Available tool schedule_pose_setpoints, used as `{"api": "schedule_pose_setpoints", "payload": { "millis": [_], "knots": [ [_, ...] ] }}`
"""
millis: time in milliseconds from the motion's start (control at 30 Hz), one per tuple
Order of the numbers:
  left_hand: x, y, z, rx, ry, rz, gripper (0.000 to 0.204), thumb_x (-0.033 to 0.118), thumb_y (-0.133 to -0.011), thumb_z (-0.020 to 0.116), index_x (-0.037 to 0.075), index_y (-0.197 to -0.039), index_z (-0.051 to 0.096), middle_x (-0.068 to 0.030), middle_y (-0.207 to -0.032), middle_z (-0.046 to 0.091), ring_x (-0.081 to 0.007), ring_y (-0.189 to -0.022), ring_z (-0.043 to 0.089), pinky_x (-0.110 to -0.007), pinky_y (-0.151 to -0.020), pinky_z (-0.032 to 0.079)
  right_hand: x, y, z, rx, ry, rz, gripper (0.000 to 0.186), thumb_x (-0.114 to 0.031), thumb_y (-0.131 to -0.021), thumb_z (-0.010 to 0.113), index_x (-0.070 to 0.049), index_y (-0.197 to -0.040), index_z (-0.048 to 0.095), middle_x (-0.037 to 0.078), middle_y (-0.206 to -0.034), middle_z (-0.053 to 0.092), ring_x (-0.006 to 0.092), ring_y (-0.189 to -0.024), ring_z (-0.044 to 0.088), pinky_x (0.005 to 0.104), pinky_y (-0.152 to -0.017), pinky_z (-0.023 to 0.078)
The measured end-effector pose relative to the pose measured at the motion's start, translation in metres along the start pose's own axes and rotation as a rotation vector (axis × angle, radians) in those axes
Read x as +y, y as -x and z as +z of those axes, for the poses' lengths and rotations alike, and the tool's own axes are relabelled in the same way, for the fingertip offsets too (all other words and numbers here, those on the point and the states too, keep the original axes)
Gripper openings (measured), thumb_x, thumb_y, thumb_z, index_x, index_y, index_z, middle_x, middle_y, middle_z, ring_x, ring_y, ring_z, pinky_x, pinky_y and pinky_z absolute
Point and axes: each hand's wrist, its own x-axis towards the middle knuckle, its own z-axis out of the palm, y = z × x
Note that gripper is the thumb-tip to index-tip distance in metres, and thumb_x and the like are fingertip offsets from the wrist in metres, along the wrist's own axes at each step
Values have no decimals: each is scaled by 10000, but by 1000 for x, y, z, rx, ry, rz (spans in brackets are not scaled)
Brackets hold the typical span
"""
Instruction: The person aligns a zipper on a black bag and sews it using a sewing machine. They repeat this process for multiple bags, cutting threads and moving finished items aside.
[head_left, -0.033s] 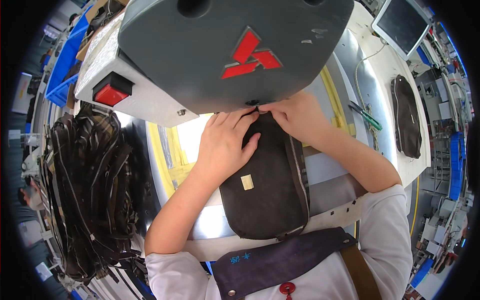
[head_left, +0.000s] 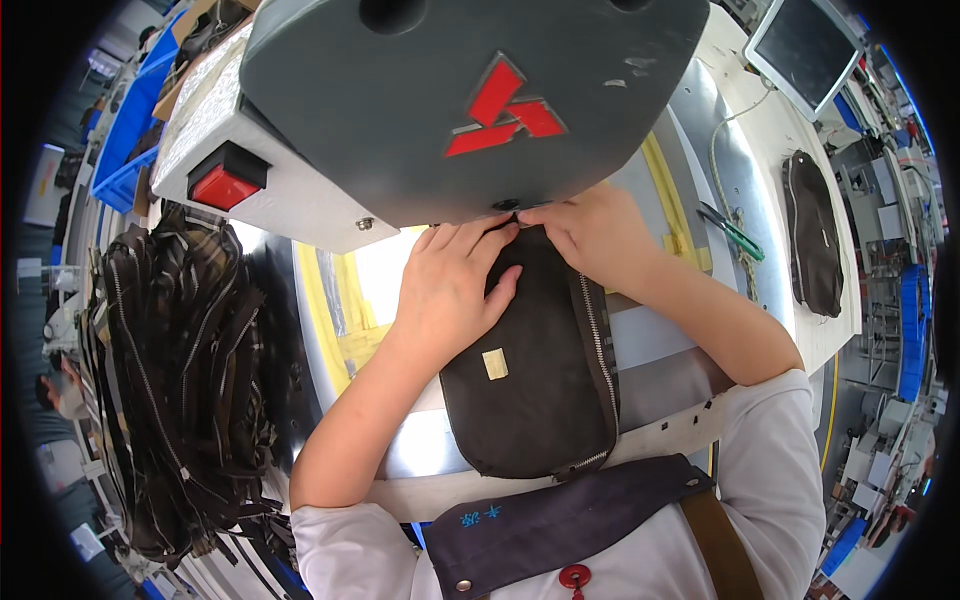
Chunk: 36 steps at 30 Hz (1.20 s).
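Observation:
A dark brown fabric pouch [head_left: 530, 415] lies lengthwise before me, with a metal zipper down its right side and a small pale yellow patch on its face. Its far end reaches the front of a big grey machine head [head_left: 440, 110] bearing a red emblem. My left hand [head_left: 450, 275] rests on the pouch's far left part, fingers stretched toward the far edge and thumb apart on the fabric. With thumb and forefinger, my right hand [head_left: 605, 240] pinches the far edge just below the machine. The machine hides whatever lies beyond the fingertips.
Left of the work surface hangs a thick heap of dark zippered pieces [head_left: 175, 400]. A red switch [head_left: 228, 184] sits on the machine's white box. At the right are green-handled snips [head_left: 735, 235], another dark zippered piece [head_left: 815, 235] and a screen [head_left: 805, 50]. Yellow tape [head_left: 675, 200] marks the surface.

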Motion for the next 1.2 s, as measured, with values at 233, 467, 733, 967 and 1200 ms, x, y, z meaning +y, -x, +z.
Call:
{"api": "schedule_pose_setpoints", "payload": {
  "millis": [233,467,733,967,1200],
  "knots": [
    [-4,2,2,-37,65,-65,392,129,-726,725,34,-1091,622,-76,-1168,620,-286,-1069,588,-389,-926,458,-4,-7,-9,-60,11,-50,186,-42,-727,648,-89,-905,674,19,-978,606,224,-986,587,363,-849,491],
    [-7,1,-3,-55,21,-12,405,168,-744,725,52,-1118,623,-71,-1185,614,-278,-1082,581,-395,-924,449,9,-1,-3,-103,0,-131,305,-55,-743,647,-82,-1047,652,36,-1089,636,222,-1039,590,367,-924,477],
    [-9,3,-2,-50,47,-25,422,174,-748,728,57,-1138,619,-68,-1192,611,-278,-1056,587,-386,-916,449,1,6,-8,-140,129,-197,301,-73,-798,581,-18,-1089,637,63,-1160,637,205,-1075,598,342,-916,499],
    [-11,3,-1,-44,13,1,427,176,-743,733,58,-1137,618,-62,-1191,615,-267,-1049,594,-378,-911,451,1,6,-11,-189,168,-242,325,-97,-818,551,5,-1118,621,94,-1190,621,223,-1107,587,348,-947,482],
    [-11,1,-4,-76,-8,-13,415,191,-746,732,66,-1127,626,-51,-1182,621,-262,-1048,596,-375,-898,452,3,5,-12,-199,169,-267,333,-97,-811,553,12,-1120,613,106,-1191,617,236,-1109,588,355,-939,484]
  ]
}}
